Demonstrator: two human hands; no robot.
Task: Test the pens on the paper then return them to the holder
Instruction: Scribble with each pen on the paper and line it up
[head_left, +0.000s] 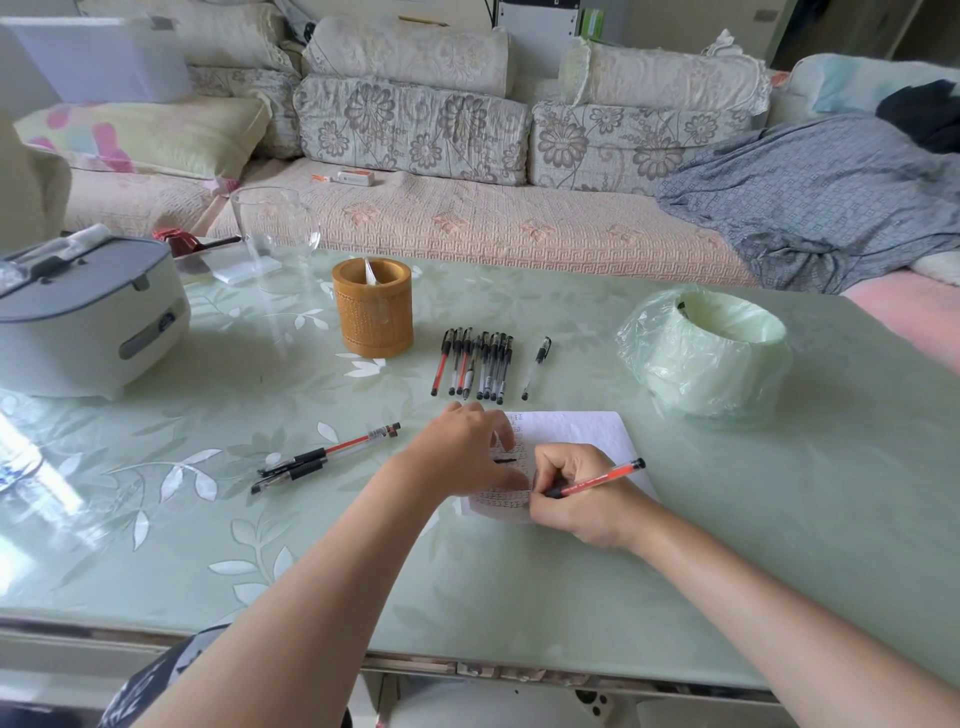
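The red pen (597, 480) is in the right hand (576, 499), pinched low on the barrel near the dark grip sleeve, and its tip meets the near edge of the paper (582, 428). Looks a light, stiff plastic stick, smooth on the barrel, so that rubbery sleeve is likely the sure place to hold it. Taken further up, it would probably wobble.

The left hand (462, 457) lies on the paper's left side, fingers spread and fairly straight, pressing the thin sheet flat. That sheet would likely slide on the glossy table (779, 519) without it.

Beyond the paper's far edge lies a tight row of pens (475, 366), side by side, some touching. They roll easily, so each is best lifted by the middle of its barrel. A single pen (536, 366) lies just right of that row.

Left of the paper, a few more pens (322, 457) lie loosely angled together. Further beyond the paper, past the row, stands the holder (373, 312), upright and open-topped, with something pale inside. Right of the paper and further back sits a plastic-wrapped roll (706, 348).
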